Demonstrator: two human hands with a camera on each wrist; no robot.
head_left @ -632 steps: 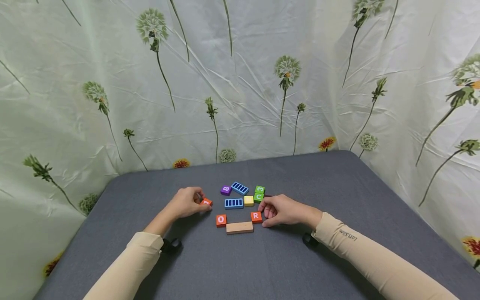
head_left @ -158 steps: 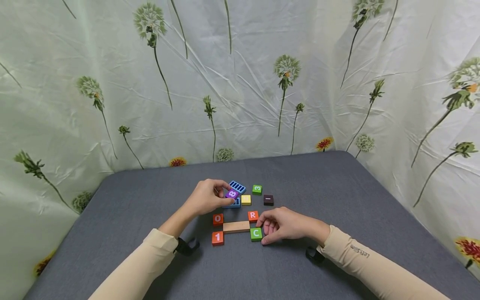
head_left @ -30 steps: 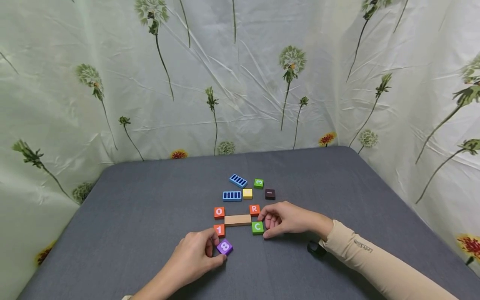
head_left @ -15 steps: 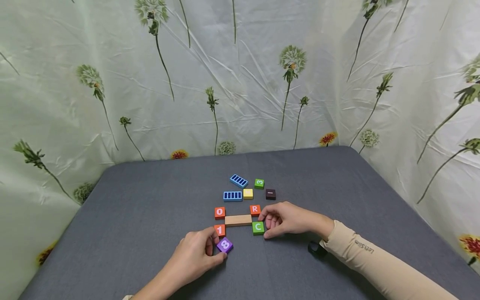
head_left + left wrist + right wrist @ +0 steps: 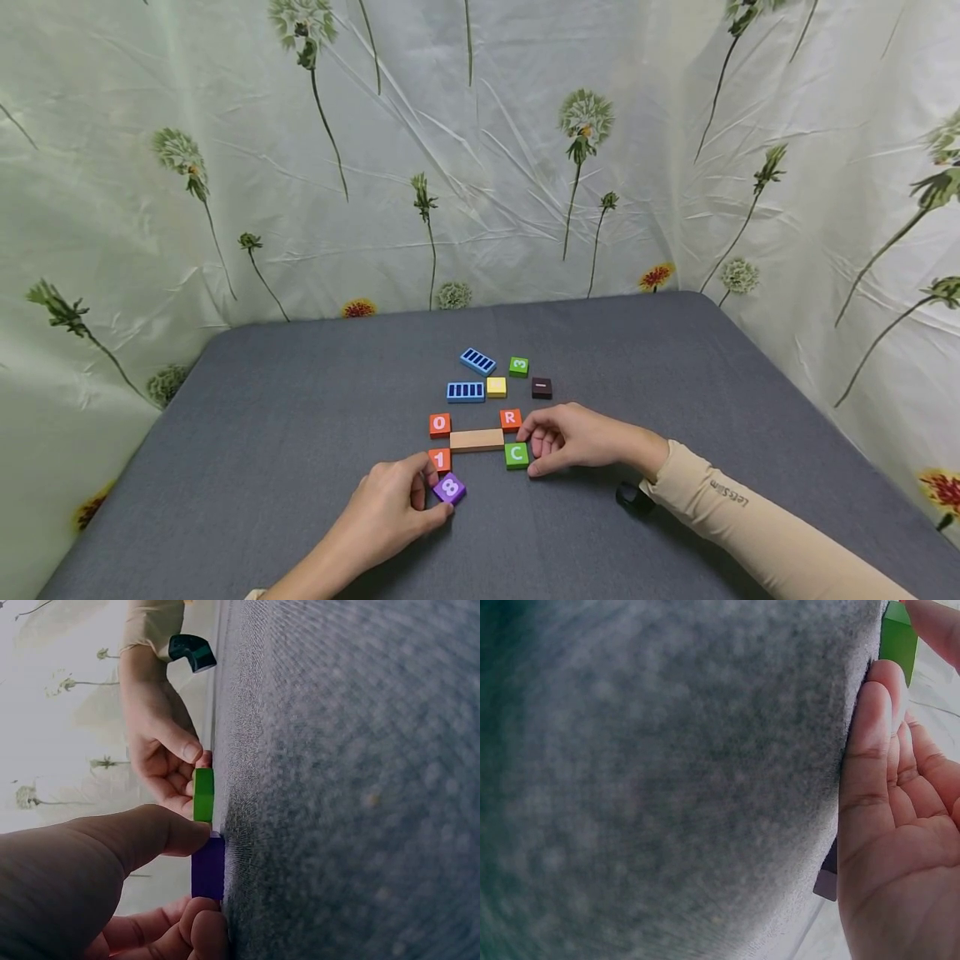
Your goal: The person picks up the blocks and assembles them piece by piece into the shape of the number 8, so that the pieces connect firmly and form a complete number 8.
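Note:
My left hand (image 5: 390, 508) pinches a purple block marked 8 (image 5: 449, 489) between thumb and fingers, low at the cloth and turned cornerwise. Just behind it lies an orange block marked 1 (image 5: 439, 460), partly covered by a fingertip. My right hand (image 5: 573, 437) rests with relaxed fingers at the right side of a green block marked C (image 5: 516, 455). An orange R block (image 5: 510, 418) is near its index finger. Between the blocks runs a plain wooden bar (image 5: 477, 441), with an orange 0 block (image 5: 439, 425) at its left end.
Farther back lie two blue slotted blocks (image 5: 466, 392), a yellow block (image 5: 497, 387), a green 3 block (image 5: 518, 367) and a dark block with a white dash (image 5: 542, 387). Grey cloth (image 5: 315, 392) covers the table; a floral curtain (image 5: 480, 167) hangs behind.
Since about five seconds ago, my left hand has brought the purple 8 block from the back to the front. Earlier it placed the orange 1. Over the last second, almost nothing has moved.

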